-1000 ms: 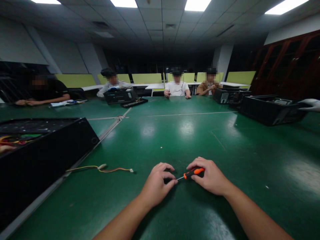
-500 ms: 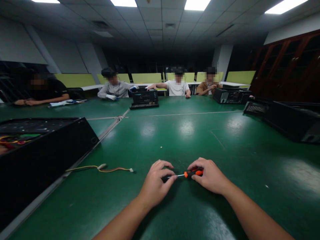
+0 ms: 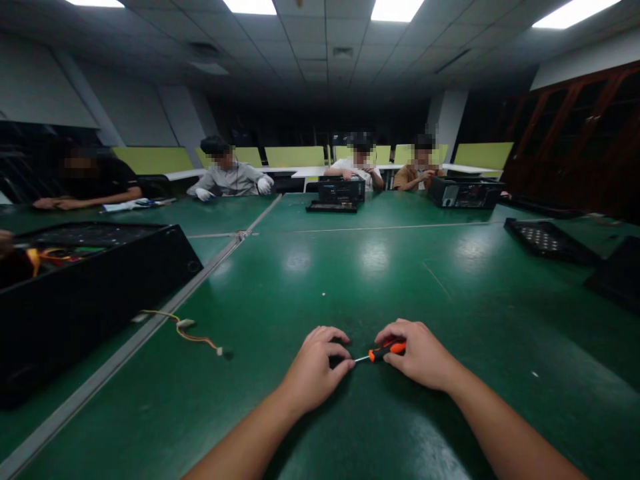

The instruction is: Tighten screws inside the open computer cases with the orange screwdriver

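Both my hands rest low on the green table (image 3: 360, 280) near its front edge. My right hand (image 3: 420, 353) is closed round the orange and black handle of a small screwdriver (image 3: 384, 351). The thin metal shaft points left into my left hand (image 3: 315, 367), whose fingers are curled and pinched at the shaft's tip. Whatever sits under those fingers is hidden. A loose cable (image 3: 187, 330) with yellow and red wires and small white plugs lies on the table to the left of my hands.
An open black computer case (image 3: 100, 280) with coloured wires inside fills the left. A perforated black panel (image 3: 547, 240) and another dark part (image 3: 617, 273) lie at the right. Several people sit along the far side with black cases (image 3: 341, 190) (image 3: 465, 191).
My hands stay put on the screwdriver, its shaft shifting slightly. The case at the left and the loose cable have shifted. The cases at the right and far side have been moved.
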The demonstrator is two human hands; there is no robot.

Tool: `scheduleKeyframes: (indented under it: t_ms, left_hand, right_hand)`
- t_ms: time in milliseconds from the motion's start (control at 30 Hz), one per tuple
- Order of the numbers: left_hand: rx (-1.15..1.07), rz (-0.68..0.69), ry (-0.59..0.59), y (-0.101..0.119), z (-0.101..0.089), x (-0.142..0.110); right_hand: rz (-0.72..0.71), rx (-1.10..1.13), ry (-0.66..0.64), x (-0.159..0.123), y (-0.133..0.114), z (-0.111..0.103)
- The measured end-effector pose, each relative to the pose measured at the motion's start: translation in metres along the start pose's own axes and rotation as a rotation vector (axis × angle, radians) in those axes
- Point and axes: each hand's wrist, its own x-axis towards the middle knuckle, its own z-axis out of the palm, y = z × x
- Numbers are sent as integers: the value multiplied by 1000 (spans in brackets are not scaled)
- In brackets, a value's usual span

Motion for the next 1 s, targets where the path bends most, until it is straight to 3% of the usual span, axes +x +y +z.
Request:
scheduleKeyframes:
  t_ms: [200, 400, 767, 1000]
  left_hand:
    - [9, 31, 89, 5, -3, 0]
    - [19, 36, 4, 1, 1, -1]
    - [12, 24, 23, 4, -1, -2]
    - [13, 69, 123, 5, -3, -1]
  right_hand:
    - [36, -5, -31, -1, -2, -1]
    - [1, 28, 7, -1, -6, -4]
    - [-37, 106, 57, -2, -6, -5]
    - [22, 77, -38, -1, -2, -1]
